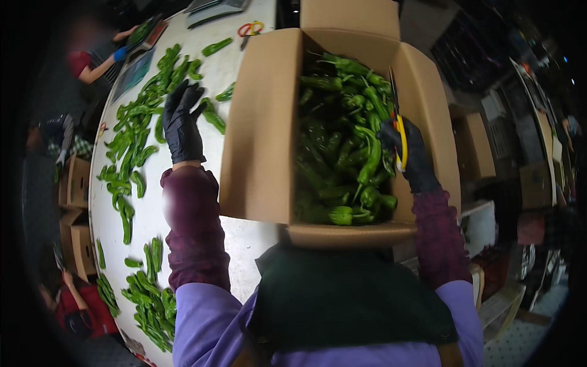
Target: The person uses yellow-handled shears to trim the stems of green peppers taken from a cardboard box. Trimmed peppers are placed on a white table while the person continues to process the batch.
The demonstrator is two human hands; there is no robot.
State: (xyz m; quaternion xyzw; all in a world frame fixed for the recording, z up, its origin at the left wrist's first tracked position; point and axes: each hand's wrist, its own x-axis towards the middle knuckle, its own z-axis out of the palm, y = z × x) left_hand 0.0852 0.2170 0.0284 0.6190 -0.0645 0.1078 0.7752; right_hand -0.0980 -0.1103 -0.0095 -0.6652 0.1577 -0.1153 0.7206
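Note:
My left hand (183, 121), in a black glove, is over the white table (192, 55) with its fingers apart and nothing visible in it. Beside its fingers lies a row of long green peppers (137, 119). A cardboard box (259, 128) with raised flaps stands before me, holding many green peppers (362, 114). Inside its right wall, my right hand (408, 151), also gloved, grips scissors (400, 142) with yellow handles. Their blades point away from me along the box's right side. Whether that hand also touches a pepper is hard to tell.
Another pair of scissors (250, 30) lies at the table's far end near a scale (215, 11). A second pepper pile (149, 303) sits at lower left. Across the table, a person (94, 59) handles peppers at another scale. More boxes (78, 183) stand beyond the left edge.

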